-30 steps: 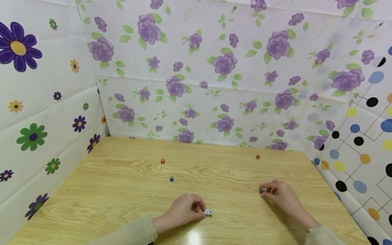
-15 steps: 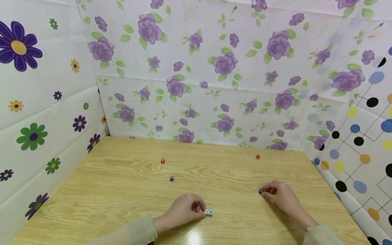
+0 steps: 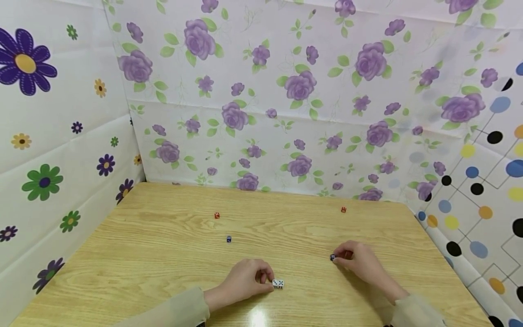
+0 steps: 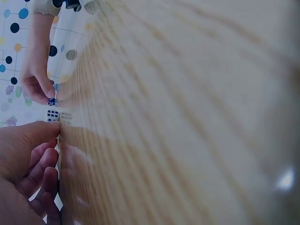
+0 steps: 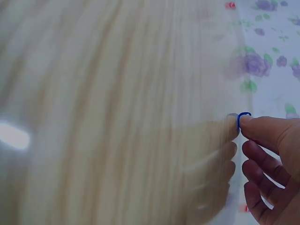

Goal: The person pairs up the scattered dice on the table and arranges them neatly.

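Two white dice point(image 3: 278, 284) sit side by side on the wooden table in the head view. My left hand point(image 3: 247, 280) pinches the nearer-left one between thumb and fingers. To the right, my right hand point(image 3: 360, 265) holds a dark blue die point(image 3: 333, 257) between thumb and fingertips, low over the tabletop. In the left wrist view a white die point(image 4: 52, 114) shows beyond the left thumb, with the blue die point(image 4: 51, 101) farther off. The right thumb covers most of the blue die point(image 5: 243, 115) in the right wrist view.
Another blue die point(image 3: 229, 239) lies left of centre on the table point(image 3: 171, 254). Farther back are two red dice, one red die point(image 3: 217, 215) at left and another red die point(image 3: 343, 210) at right. Patterned cloth walls point(image 3: 265, 150) enclose the back and sides.
My right hand has moved left with the blue die, bringing it closer to the white dice. My left hand and the other dice have stayed in place.
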A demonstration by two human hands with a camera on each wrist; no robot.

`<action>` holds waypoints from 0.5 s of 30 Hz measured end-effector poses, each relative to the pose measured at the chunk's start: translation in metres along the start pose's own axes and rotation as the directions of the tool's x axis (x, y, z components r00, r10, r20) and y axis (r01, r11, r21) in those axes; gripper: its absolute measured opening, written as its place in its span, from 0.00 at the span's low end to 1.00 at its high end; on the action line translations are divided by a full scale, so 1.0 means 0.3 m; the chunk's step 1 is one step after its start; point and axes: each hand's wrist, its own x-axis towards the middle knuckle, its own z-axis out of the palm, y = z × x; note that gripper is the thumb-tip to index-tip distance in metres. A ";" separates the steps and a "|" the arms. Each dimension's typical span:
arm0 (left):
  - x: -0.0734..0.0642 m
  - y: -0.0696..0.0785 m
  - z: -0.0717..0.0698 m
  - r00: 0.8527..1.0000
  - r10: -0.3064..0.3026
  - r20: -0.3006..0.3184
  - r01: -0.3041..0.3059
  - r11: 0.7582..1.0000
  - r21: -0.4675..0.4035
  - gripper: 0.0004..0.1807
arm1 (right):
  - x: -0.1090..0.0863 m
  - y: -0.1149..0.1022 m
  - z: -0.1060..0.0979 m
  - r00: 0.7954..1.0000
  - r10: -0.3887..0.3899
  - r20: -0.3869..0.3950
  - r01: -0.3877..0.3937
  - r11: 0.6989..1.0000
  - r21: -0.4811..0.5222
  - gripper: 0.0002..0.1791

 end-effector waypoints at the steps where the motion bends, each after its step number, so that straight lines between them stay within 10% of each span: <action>1: 0.000 0.000 0.000 1.000 0.000 0.000 0.000 1.000 -0.001 0.06 | 0.002 -0.009 0.006 1.000 -0.003 0.008 0.003 1.000 0.009 0.03; 15: 0.004 -0.009 0.005 1.000 0.005 -0.004 -0.005 1.000 0.021 0.06 | 0.030 -0.138 0.078 0.994 -0.077 0.073 0.073 0.996 0.053 0.03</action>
